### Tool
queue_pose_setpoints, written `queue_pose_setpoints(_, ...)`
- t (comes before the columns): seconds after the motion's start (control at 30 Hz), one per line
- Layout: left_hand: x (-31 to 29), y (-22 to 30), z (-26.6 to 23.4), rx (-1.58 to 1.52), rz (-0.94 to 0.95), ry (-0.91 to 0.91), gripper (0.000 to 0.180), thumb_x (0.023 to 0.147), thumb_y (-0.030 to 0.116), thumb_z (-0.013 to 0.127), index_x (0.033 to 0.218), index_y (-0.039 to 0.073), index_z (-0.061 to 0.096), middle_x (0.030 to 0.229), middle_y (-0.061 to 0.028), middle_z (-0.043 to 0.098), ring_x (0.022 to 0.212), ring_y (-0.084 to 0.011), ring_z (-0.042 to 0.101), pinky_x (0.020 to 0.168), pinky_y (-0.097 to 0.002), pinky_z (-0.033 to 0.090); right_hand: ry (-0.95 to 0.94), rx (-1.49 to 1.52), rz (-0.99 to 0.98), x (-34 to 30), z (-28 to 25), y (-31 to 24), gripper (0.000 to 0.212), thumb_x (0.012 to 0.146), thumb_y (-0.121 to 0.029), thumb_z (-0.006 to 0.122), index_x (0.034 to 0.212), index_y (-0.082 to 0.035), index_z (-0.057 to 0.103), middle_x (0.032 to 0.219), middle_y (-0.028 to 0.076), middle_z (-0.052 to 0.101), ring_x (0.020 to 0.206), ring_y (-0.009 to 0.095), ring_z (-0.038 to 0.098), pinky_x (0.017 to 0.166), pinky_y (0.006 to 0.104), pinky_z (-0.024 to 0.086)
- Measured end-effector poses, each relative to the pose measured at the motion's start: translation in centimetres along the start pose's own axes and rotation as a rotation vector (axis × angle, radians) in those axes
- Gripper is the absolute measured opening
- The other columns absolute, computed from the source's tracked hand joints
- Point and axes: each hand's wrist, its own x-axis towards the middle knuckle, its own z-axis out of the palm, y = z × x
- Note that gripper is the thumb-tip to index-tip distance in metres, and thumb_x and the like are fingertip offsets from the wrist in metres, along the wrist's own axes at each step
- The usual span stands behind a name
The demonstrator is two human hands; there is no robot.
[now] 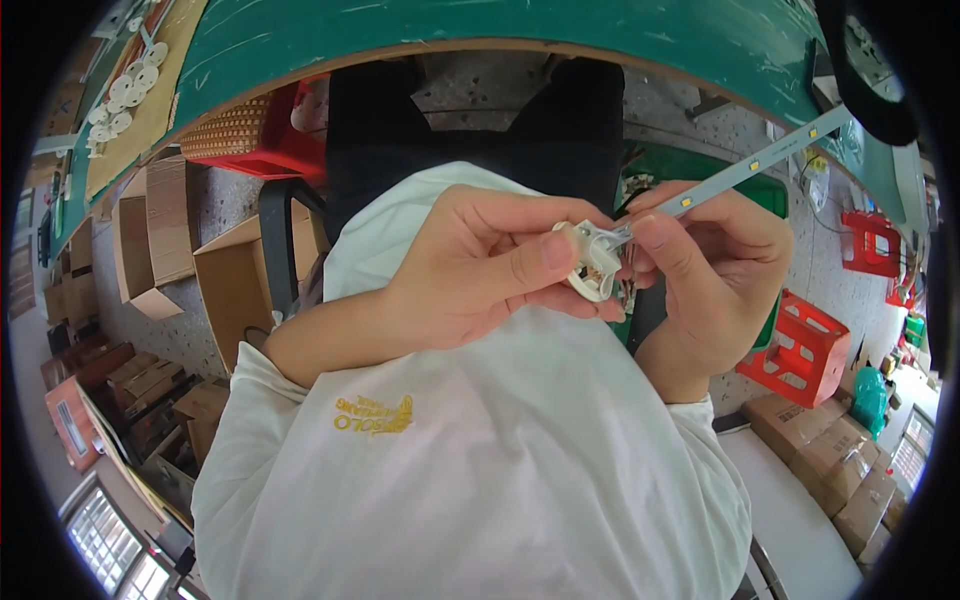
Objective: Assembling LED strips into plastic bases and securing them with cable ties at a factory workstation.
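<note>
Frame centre: the left hand (pixel 465 265) is clamping a white fitting (pixel 597 258) between its fingers; the right hand (pixel 722 265) is pinching an LED strip (pixel 770 155), best kept unbent.

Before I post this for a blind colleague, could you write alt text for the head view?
A left hand holds a small white part while the right hand pinches a long narrow strip beside it, in front of a white shirt; a green table lies beyond.
</note>
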Motion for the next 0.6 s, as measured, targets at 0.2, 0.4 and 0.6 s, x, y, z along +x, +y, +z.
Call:
queue_pose_setpoints(0.2,-0.4,-1.3,0.1,0.047,-0.038,-0.004,0.04,0.092,0.022,0.056,0.119,-0.007,0.053,0.102,-0.0168,0.063,0.088,-0.0252,0.066,0.076,-0.0306,0.057,-0.091,-0.156,-0.037,-1.5,-1.5,0.4,0.005,0.074,0.007,0.067,0.078,0.006,0.064,0.076,0.017,0.065,0.05,0.011,0.057,0.044,0.0179,0.044)
queue_pose_setpoints(0.4,-0.4,-1.3,0.0,0.111,-0.05,-0.019,0.04,0.092,0.022,0.056,0.119,-0.008,0.053,0.102,-0.0164,0.063,0.088,-0.024,0.066,0.075,-0.0292,0.056,-0.113,-0.167,-0.049,-1.3,-2.0,0.7,0.003,0.073,0.009,0.066,0.072,0.007,0.063,0.07,0.016,0.064,0.046,0.009,0.053,0.041,0.0162,0.038)
queue_pose_setpoints(0.6,-0.5,-1.1,0.1,0.137,-0.058,-0.041,0.039,0.093,0.021,0.055,0.117,-0.01,0.053,0.101,-0.0167,0.063,0.09,-0.0232,0.065,0.076,-0.0286,0.055,-0.202,-0.205,-0.059,-1.1,-2.4,0.6,0.004,0.073,0.009,0.065,0.071,0.008,0.062,0.066,0.016,0.063,0.045,0.008,0.05,0.04,0.0163,0.036)
